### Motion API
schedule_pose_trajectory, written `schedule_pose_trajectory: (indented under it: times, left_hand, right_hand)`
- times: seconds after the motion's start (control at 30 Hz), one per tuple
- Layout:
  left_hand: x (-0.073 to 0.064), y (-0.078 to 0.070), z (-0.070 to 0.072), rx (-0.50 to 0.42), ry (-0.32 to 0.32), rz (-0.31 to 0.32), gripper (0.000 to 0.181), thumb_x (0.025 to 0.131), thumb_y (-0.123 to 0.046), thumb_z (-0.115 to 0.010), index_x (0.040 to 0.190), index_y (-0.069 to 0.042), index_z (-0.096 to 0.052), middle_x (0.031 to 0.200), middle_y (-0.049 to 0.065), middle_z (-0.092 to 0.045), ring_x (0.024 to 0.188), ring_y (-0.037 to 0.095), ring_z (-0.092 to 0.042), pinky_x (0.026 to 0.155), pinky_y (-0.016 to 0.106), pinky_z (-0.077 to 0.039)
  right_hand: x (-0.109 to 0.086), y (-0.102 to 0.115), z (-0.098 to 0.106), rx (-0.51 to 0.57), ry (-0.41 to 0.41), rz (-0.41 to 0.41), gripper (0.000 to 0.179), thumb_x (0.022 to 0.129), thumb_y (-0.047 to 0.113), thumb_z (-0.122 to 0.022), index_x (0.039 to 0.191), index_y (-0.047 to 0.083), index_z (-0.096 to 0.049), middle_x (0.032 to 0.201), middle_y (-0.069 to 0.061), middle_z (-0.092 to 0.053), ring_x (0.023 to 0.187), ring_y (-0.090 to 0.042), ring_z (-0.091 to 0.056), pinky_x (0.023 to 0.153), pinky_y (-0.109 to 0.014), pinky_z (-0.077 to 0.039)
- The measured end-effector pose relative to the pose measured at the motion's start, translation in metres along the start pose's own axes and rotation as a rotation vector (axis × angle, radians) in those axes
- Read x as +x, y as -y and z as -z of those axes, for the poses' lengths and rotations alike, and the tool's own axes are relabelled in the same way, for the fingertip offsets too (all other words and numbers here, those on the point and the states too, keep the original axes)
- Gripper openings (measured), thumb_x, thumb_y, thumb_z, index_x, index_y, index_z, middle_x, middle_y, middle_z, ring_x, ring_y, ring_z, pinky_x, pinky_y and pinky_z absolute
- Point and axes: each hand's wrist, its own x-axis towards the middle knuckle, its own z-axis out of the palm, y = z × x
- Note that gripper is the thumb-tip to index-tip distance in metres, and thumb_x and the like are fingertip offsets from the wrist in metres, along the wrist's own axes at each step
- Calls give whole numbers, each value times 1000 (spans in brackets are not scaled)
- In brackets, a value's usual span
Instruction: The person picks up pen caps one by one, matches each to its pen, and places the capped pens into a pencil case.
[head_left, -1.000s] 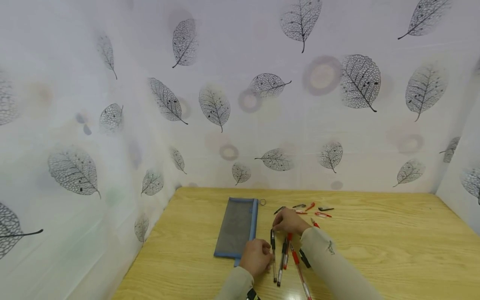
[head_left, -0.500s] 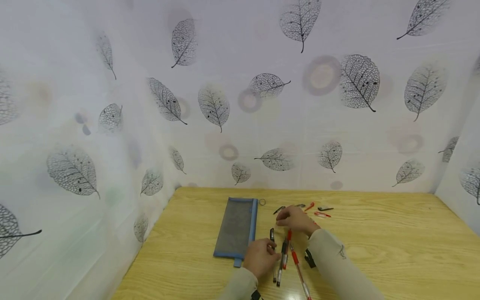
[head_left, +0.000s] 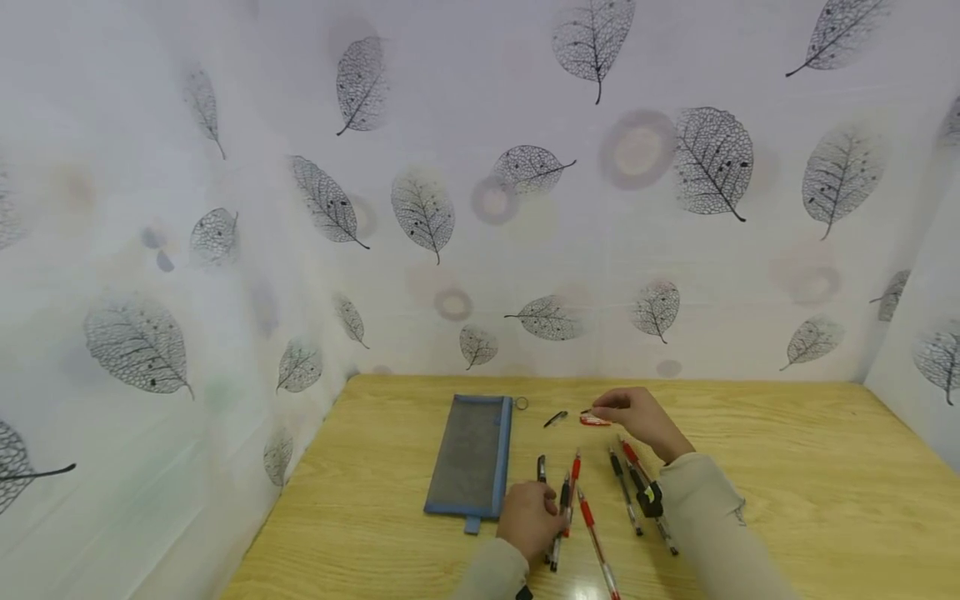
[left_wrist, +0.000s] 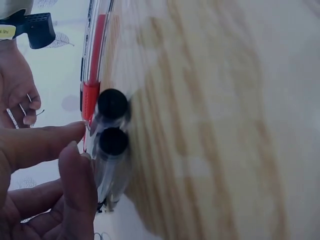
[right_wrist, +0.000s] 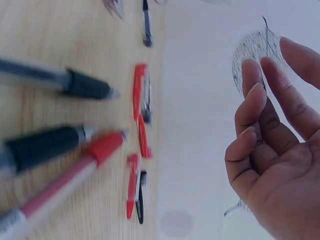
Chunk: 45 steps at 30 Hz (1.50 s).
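My left hand (head_left: 531, 518) is low over a cluster of gel pens, by a black pen (head_left: 565, 492) and a black-capped pen (head_left: 542, 468). In the left wrist view its thumb and forefinger tips are close together beside clear pens with black ends (left_wrist: 113, 141); no grip on them is plain. My right hand (head_left: 637, 421) hovers over loose pen caps, its fingers loosely bent and holding nothing in the right wrist view. A red cap (head_left: 595, 421) shows beneath its fingertips, and a black cap (head_left: 556, 419) lies farther left. More red caps (right_wrist: 139, 92) line up near the table's far edge.
Left of the pens lies a grey mesh zip pouch (head_left: 468, 458) with blue edging and a ring. Uncapped red (head_left: 587, 512) and black pens (head_left: 619, 471) spread across the wooden table (head_left: 787, 500). A leaf-patterned white sheet (head_left: 480, 250) stands behind.
My right hand has moved right and farther back, from the pens to the caps, uncovering pens that the sleeve hid. My left hand has shifted slightly right over the pens.
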Motion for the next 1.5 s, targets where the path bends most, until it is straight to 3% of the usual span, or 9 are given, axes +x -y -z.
schedule_pose_trajectory:
  times: [0.5,0.77,0.97,1.2,1.33,1.5]
  left_hand:
    - [0,-1,0,36,-13,0,23,75,-9,-81,94,0,-73,68,-7,-61,66,10,-60,61,30,-56]
    - [0,-7,-3,69,-9,35,20,73,-1,-74,93,1,-74,78,7,-70,69,18,-65,62,37,-58]
    - [2,-6,-3,16,10,63,21,73,-3,-76,93,1,-74,83,9,-70,72,22,-66,63,40,-58]
    - [2,-3,-6,-25,-9,78,18,72,-7,-80,88,-2,-73,77,5,-68,68,20,-63,57,35,-56]
    - [2,-2,-7,-95,-4,112,19,73,-8,-81,89,-3,-72,71,0,-65,63,14,-60,54,32,-54]
    - [1,2,-6,-181,-11,102,16,76,-4,-75,91,-2,-71,70,-3,-63,61,11,-58,52,29,-52]
  right_hand:
    - [-15,-19,31,10,-87,-30,45,96,31,-60,122,-6,-60,119,-20,-61,112,-37,-55,94,-55,-46]
    - [-19,-24,40,0,-116,-53,47,96,33,-59,123,-6,-59,117,-22,-62,111,-43,-54,94,-56,-45]
    - [-20,-27,42,4,-119,-67,48,97,32,-58,124,-8,-57,117,-21,-61,111,-41,-53,93,-56,-45]
    - [-21,-30,46,0,-127,-75,47,98,32,-57,122,-8,-58,117,-22,-61,107,-39,-54,91,-52,-47]
    - [-21,-34,48,-1,-130,-78,46,98,30,-56,122,-8,-58,117,-23,-61,106,-39,-55,89,-51,-48]
    - [-19,-42,51,-11,-130,-93,47,98,31,-57,123,-10,-57,116,-21,-62,105,-39,-55,86,-49,-48]
